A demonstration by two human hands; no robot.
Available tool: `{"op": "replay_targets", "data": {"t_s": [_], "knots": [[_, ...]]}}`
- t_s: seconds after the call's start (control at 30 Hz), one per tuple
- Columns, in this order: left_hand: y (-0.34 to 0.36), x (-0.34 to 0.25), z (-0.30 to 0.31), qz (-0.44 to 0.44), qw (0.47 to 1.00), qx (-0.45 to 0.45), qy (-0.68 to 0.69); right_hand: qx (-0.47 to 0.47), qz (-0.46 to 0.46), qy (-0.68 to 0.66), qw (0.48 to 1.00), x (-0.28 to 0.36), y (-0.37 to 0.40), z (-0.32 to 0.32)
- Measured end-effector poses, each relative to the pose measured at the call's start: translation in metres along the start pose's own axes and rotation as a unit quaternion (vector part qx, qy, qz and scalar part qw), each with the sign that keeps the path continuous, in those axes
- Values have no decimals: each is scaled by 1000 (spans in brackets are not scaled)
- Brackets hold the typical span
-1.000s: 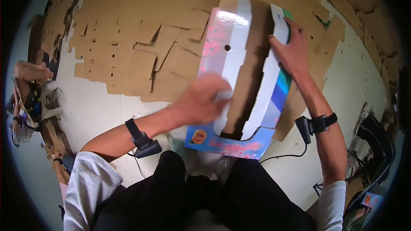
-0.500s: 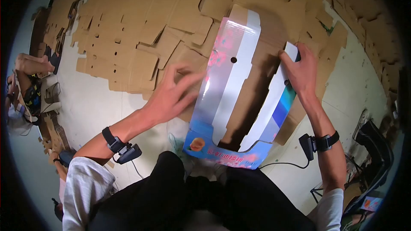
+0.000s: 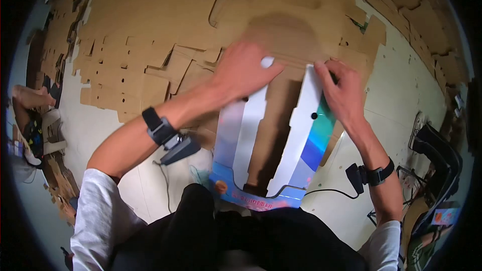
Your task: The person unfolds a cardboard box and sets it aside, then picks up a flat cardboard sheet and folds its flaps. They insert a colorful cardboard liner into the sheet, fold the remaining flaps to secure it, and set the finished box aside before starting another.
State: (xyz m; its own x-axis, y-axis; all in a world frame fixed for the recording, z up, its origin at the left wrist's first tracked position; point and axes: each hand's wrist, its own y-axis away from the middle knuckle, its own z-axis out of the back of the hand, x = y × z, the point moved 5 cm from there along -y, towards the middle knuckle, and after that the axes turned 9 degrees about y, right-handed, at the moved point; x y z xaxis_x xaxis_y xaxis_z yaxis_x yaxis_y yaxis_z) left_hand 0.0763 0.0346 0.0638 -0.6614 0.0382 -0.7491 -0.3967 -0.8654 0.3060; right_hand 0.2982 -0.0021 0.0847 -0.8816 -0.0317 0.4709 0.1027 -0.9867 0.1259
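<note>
A printed cardboard box (image 3: 308, 158), partly folded up, stands in front of my legs. Its white side walls rise around a brown inside, and its near end is blue and pink with a peach picture. My left hand (image 3: 246, 70), slightly blurred, is closed over the far end of the left wall and hides that corner. At the far end of the right wall, my right hand (image 3: 342, 88) grips the edge between thumb and fingers. The far end flap looks smeared by motion.
Flat brown cardboard sheets (image 3: 150, 25) are spread over the floor (image 3: 396, 88) ahead. A black chair-like object (image 3: 442, 155) stands at the right. Another person's bent leg (image 3: 32, 98) shows at the far left. Bands with small devices (image 3: 173, 143) and cables sit on both wrists.
My left hand has moved from beside the left wall up to its far corner and closed there. The box has shifted slightly left and nearer, my right hand still on it.
</note>
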Motion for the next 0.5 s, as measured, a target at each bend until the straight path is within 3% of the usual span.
{"op": "replay_targets", "data": {"t_s": [0.03, 0.13, 0.2, 0.23, 0.33, 0.43, 0.5], "knots": [[10, 15, -10, -20, 999, -29, -11, 12, 7, 1, 1000, -6, 5, -4], [20, 51, -13, -59, 992, -112, 13, -168, -23, -54, 984, -56, 14, -12], [18, 67, -5, -58, 979, -180, 77, -176, -143, -154, 962, -130, 6, -20], [15, 80, -2, -16, 975, -203, 85, -179, -200, -203, 942, -159, -1, -22], [4, 132, 20, 102, 902, -416, 58, -15, -311, -460, 832, -181, -18, -48], [-1, 182, 32, 215, 850, -395, 274, 27, -350, -477, 806, -158, -29, -57], [-3, 186, 28, 223, 837, -251, 432, 41, -356, -520, 775, -147, -38, -64]]}}
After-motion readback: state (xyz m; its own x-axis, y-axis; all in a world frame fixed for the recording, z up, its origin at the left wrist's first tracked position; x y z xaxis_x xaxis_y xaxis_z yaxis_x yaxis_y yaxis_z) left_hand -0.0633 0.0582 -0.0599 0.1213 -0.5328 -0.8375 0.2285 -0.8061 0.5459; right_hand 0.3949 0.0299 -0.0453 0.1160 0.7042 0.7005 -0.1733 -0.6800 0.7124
